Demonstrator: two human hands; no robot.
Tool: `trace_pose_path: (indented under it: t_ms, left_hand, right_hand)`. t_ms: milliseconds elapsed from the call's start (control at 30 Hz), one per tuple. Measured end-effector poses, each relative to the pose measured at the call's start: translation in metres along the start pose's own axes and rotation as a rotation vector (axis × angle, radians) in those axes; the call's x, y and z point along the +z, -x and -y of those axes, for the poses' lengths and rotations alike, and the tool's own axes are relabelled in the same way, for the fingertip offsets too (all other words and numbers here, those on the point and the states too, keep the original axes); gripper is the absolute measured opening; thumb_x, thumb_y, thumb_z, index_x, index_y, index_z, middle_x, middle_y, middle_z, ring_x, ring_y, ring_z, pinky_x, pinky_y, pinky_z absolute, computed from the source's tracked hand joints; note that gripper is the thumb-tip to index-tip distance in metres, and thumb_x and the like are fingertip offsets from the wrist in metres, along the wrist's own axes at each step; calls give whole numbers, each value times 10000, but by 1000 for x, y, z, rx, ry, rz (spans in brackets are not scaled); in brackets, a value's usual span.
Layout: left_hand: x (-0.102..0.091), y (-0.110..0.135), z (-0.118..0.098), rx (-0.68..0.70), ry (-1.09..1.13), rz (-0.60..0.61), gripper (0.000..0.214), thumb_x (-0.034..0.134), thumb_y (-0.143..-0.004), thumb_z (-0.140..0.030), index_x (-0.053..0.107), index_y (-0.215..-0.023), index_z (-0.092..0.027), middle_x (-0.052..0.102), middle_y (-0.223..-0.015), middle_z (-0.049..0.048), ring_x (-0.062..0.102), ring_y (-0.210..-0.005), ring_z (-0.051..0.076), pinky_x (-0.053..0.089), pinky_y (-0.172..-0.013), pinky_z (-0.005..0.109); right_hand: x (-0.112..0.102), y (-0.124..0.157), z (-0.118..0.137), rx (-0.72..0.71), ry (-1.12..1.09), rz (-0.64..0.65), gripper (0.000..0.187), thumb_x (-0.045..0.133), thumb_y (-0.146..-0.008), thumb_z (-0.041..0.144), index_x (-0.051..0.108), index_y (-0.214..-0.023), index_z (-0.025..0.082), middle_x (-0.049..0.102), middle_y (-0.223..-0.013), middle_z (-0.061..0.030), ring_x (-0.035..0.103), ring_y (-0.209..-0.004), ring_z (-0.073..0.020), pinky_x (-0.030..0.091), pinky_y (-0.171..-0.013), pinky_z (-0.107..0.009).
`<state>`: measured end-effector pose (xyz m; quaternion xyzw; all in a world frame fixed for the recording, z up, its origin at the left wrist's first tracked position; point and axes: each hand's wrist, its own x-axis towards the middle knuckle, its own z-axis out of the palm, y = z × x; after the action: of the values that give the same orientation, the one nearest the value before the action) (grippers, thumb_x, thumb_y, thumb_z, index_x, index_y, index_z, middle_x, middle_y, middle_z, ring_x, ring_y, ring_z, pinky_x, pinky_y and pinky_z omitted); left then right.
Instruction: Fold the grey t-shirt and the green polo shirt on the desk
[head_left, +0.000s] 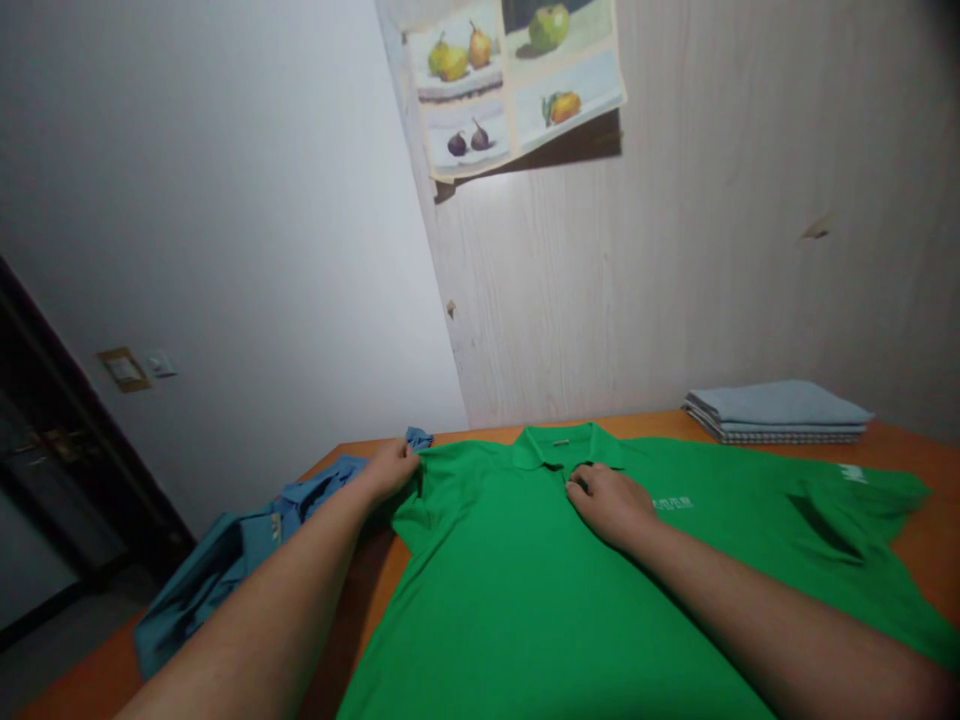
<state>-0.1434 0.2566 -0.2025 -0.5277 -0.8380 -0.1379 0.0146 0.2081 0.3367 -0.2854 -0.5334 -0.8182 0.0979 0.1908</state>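
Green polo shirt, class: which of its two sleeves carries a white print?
The right sleeve, nearer the folded cloth stack; the left sleeve, held by the left hand, shows none.

I am counting one left hand, one right hand, one green shirt, one table and one stack of folded cloths. Also one fruit poster and two wall plates are showing. The blue clothes I am not managing to count.

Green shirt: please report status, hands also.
Left hand pinching sleeve; right hand on front, below collar. Green shirt spread on table. Blue clothes close on left side.
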Motion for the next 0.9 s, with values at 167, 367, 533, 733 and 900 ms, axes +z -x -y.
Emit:
trace_pose_path:
  t_ms: [167,367,533,733,900]
  left_hand:
    - [-27,10,3,64,-197,-112,224,474,-923,-407,596,-1035,-256,708,-993,54,636,-933,227,429,-738,279]
    - [-47,17,5,48,-392,-171,215,487,-929,-389,616,-1059,-275,681,-1154,96,602,-1125,282,413,-913,357]
    - [-56,25,3,-60,-450,-203,312,414,-933,-302,607,-1151,-189,656,-1190,198,618,-1105,343,452,-874,422]
    - [-58,52,6,-145,-424,-51,456,396,-923,-522,707,-946,-189,725,-1058,193,668,-1011,357,491,-806,405]
    - [-43,78,17,-205,-384,127,634,412,-834,-737,700,-735,-180,735,-830,200,688,-942,385,496,-791,429]
  right_hand:
    - [0,0,-1,-8,-3,3,374,418,-954,434,722,-1066,247,693,-1085,-85,640,-944,-247,386,-705,-314]
    - [-1,0,-1,-12,-4,5,384,411,-956,439,725,-1066,248,699,-1077,-84,643,-943,-251,381,-685,-311]
    - [-2,1,0,-19,-3,-3,377,416,-953,429,729,-1061,248,704,-1072,-84,642,-946,-253,384,-694,-314]
    - [0,0,-2,-20,-14,-11,376,423,-947,422,734,-1062,243,703,-1074,-87,638,-942,-252,386,-690,-315]
    - [1,-1,-4,-27,-10,-2,376,426,-946,433,735,-1039,240,699,-1071,-88,637,-943,-253,390,-701,-320]
